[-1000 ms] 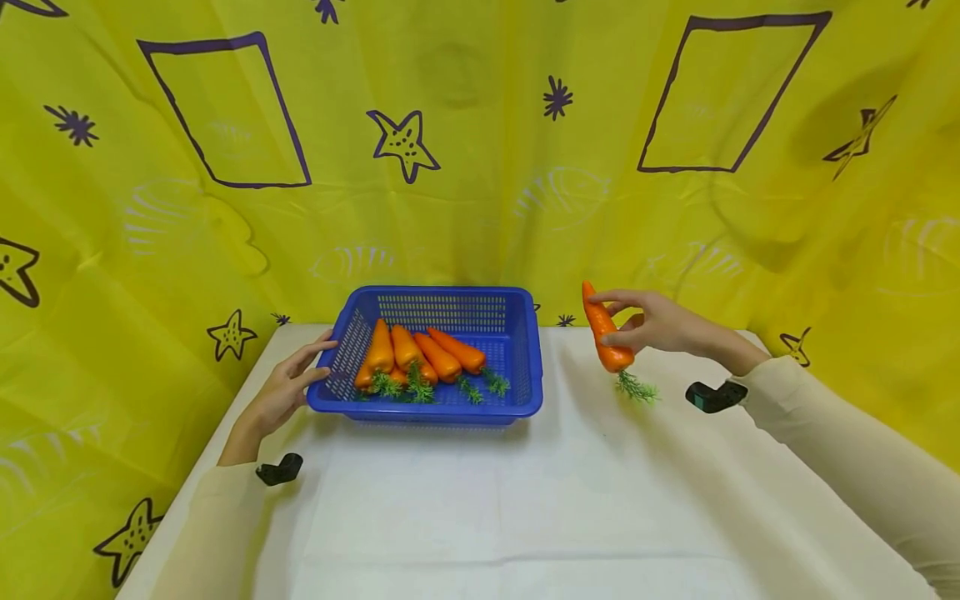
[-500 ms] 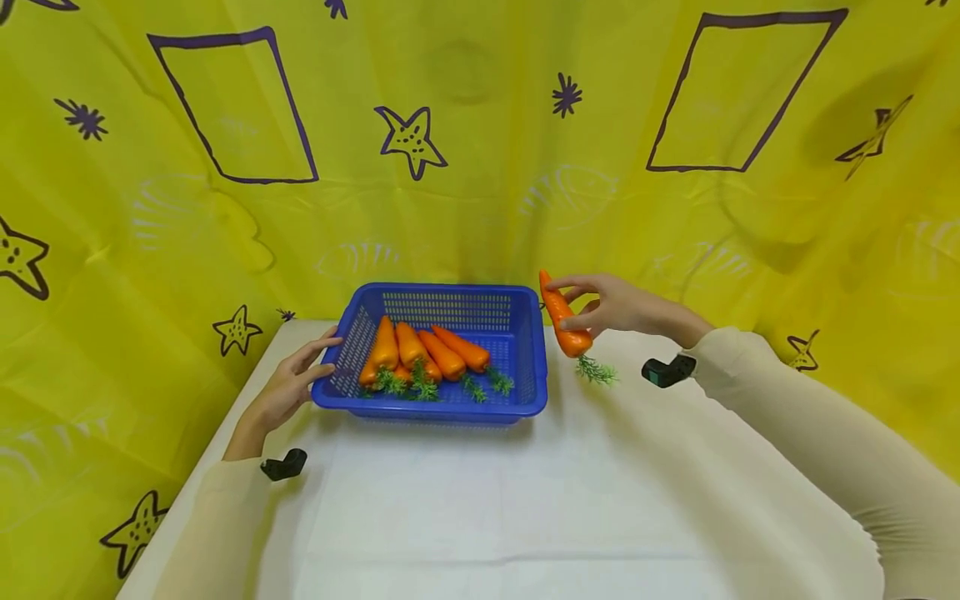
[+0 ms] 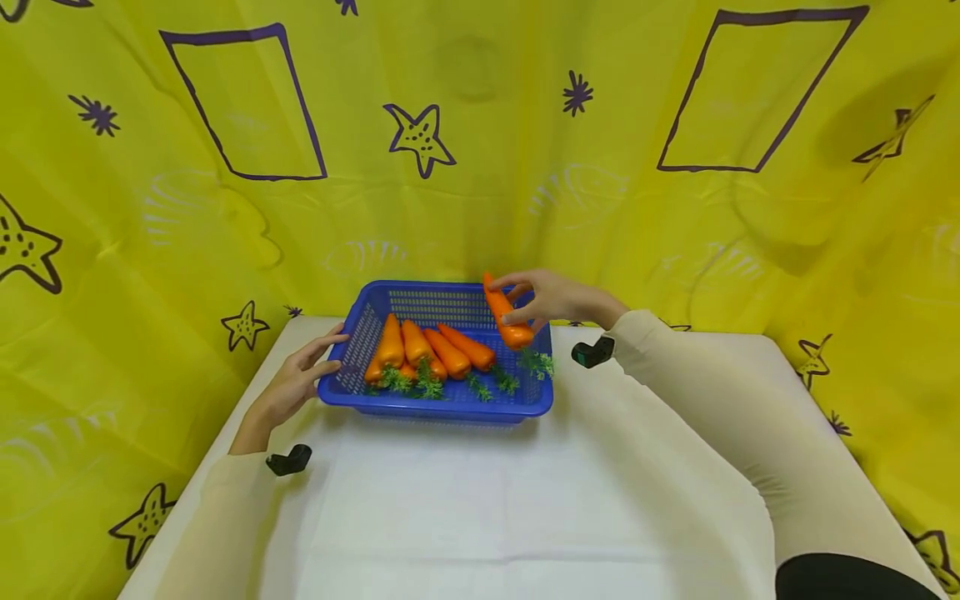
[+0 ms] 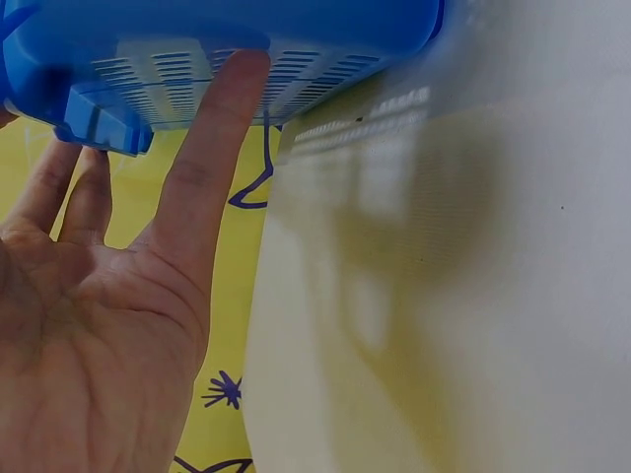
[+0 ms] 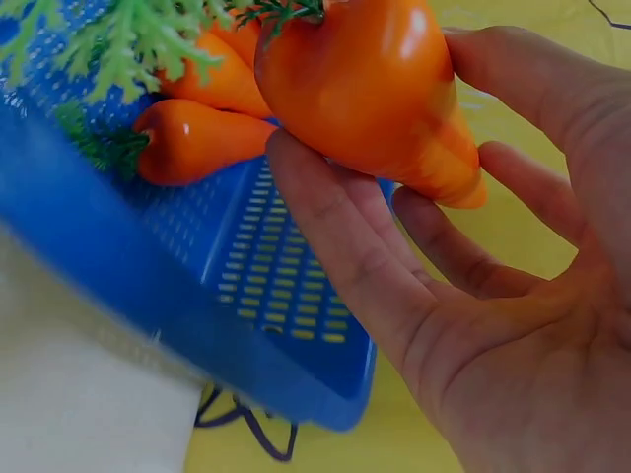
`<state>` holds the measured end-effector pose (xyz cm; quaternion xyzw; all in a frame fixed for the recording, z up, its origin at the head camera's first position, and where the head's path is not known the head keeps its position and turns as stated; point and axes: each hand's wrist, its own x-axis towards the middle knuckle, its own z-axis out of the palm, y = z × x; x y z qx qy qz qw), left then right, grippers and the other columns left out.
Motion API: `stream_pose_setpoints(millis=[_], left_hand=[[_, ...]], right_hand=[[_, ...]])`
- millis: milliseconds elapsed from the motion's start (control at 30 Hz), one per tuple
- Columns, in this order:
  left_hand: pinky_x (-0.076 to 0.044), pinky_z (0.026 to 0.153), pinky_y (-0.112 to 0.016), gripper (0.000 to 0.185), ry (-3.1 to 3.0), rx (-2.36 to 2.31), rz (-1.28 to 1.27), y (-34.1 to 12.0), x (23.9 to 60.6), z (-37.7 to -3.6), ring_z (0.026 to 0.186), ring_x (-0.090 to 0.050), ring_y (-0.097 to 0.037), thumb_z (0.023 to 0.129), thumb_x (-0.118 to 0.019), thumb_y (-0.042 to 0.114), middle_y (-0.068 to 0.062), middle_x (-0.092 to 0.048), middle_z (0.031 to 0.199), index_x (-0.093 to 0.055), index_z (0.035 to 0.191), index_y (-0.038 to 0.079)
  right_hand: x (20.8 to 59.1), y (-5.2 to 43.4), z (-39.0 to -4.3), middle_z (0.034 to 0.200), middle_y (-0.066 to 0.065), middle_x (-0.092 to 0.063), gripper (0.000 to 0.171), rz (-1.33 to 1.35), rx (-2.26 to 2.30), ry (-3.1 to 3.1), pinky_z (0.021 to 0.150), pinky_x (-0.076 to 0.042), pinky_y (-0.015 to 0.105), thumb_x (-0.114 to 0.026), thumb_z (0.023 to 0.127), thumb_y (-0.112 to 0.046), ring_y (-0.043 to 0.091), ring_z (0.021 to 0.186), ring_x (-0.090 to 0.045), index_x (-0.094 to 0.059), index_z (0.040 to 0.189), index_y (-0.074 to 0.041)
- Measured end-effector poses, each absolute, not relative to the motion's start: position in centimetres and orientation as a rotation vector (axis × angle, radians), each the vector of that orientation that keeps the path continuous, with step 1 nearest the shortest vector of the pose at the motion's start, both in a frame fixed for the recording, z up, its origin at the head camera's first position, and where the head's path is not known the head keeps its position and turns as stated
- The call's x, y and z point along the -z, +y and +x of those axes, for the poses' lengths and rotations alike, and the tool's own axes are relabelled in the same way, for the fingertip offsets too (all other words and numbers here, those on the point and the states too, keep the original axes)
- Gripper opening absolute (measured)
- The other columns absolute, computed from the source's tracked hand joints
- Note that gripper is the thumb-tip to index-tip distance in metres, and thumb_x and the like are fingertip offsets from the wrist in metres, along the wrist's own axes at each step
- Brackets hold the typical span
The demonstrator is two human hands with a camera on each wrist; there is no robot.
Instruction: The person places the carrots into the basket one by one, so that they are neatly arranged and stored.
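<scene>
A blue slotted basket [image 3: 534, 398] stands on the white table and holds several orange carrots [image 3: 420, 350] with green tops. My right hand [image 3: 542, 300] pinches another carrot [image 3: 506, 314] and holds it over the basket's right end, tip up and greens hanging down. In the right wrist view the carrot [image 5: 380, 94] lies between the thumb and fingers [image 5: 340, 246] above the basket [image 5: 148, 286]. My left hand [image 3: 300, 379] rests with straight fingers against the basket's left wall; the left wrist view shows a finger [image 4: 212, 148] touching the basket [image 4: 296, 30].
A yellow cloth [image 3: 480, 125] with purple stars and squares hangs close behind and on both sides of the table. The white table [image 3: 480, 517] stretches toward me in front of the basket. Small black cameras [image 3: 288, 460] sit at both wrists.
My right hand has carried the carrot leftward from beside the basket to above its right end. The left hand has stayed on the basket's left wall.
</scene>
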<state>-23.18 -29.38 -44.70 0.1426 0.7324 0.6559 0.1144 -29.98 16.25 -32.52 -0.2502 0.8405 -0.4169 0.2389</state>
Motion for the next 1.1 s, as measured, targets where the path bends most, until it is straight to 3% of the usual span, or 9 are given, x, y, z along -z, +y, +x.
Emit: stream_pose_setpoints(millis=[267,567,900,1100], left_hand=[[-0.06,0.091,-0.039,0.053,2.131,-1.919,0.403,-29.5,44.6,-23.4,0.152,-0.018,-0.045,0.108,-0.054,0.013,0.004,-0.007,0.174,-0.036,0.158,0.007],[-0.06,0.09,-0.039,0.054,2.119,-1.925,0.389,-29.5,44.5,-23.4,0.152,-0.019,-0.045,0.108,-0.053,0.014,0.004,-0.007,0.174,-0.035,0.158,0.008],[-0.06,0.091,-0.041,0.053,2.132,-1.923,0.404,-29.4,44.7,-23.4,0.151,-0.021,-0.044,0.108,-0.053,0.014,0.006,-0.008,0.173,-0.036,0.158,0.008],[-0.06,0.091,-0.039,0.053,2.128,-1.933,0.393,-29.5,44.7,-23.4,0.151,-0.022,-0.044,0.108,-0.053,0.013,0.005,-0.009,0.173,-0.037,0.158,0.007]], right_hand=[[33.8,13.8,-31.8,0.147,0.017,-0.048,0.067,-0.669,1.145,2.224,0.083,-0.062,0.045,-0.078,0.093,-0.021,0.03,0.129,-0.053,-0.049,0.154,-0.022],[35.4,11.3,-33.2,0.14,0.017,-0.054,0.068,-0.716,1.137,2.171,0.079,-0.063,0.045,-0.078,0.094,-0.019,0.032,0.121,-0.057,-0.048,0.154,-0.016],[37.4,9.2,-34.4,0.15,0.016,-0.049,0.065,-0.639,1.087,2.109,0.087,-0.062,0.044,-0.076,0.095,-0.019,0.032,0.126,-0.058,-0.049,0.154,-0.018],[38.6,8.0,-35.3,0.153,0.016,-0.047,0.064,-0.624,1.067,2.077,0.086,-0.062,0.043,-0.077,0.094,-0.021,0.03,0.12,-0.061,-0.051,0.153,-0.02]])
